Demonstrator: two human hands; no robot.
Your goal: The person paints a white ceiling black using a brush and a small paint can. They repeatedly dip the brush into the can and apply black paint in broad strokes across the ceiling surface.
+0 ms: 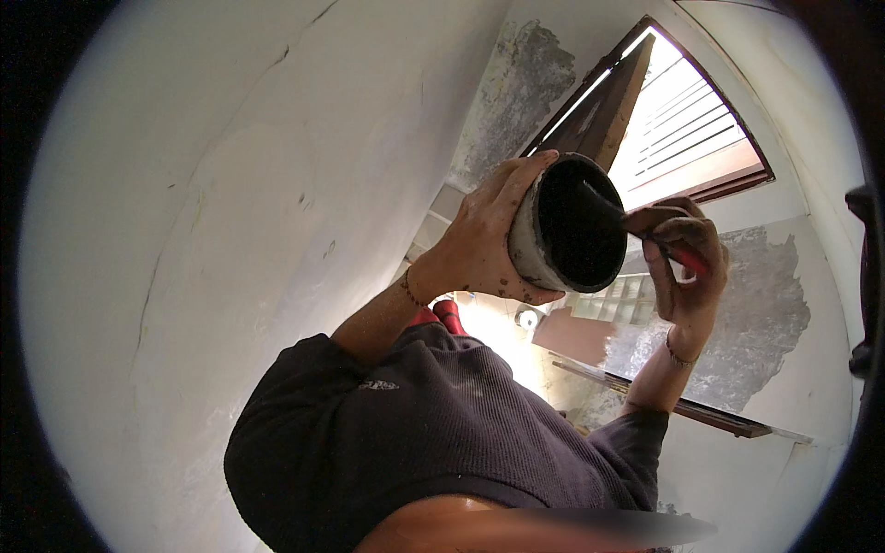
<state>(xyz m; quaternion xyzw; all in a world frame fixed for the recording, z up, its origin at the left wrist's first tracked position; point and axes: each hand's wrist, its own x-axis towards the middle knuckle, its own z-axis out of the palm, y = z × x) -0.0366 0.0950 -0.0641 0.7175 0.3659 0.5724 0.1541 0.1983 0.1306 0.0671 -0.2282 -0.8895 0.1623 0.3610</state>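
In front of my chest I hold a small round bucket point(527, 241), tilted so that its dark mouth shows. Its pale outer side is smeared with grime. My left hand point(481, 230) is wrapped round the bucket's side, with dark specks on the skin. From the right, my right hand point(699, 288) grips a hand tool with a red and black handle point(684, 258). The tool's dark front end reaches over the rim into the bucket; its tip and the contents are too dark to make out.
A white wall point(230, 184) with thin cracks rises on the left. Beyond the bucket are a barred window point(687, 120) and its open wooden shutter point(604, 106). Grey patches point(761, 313) mark the other wall, above a dark wooden strip point(710, 415).
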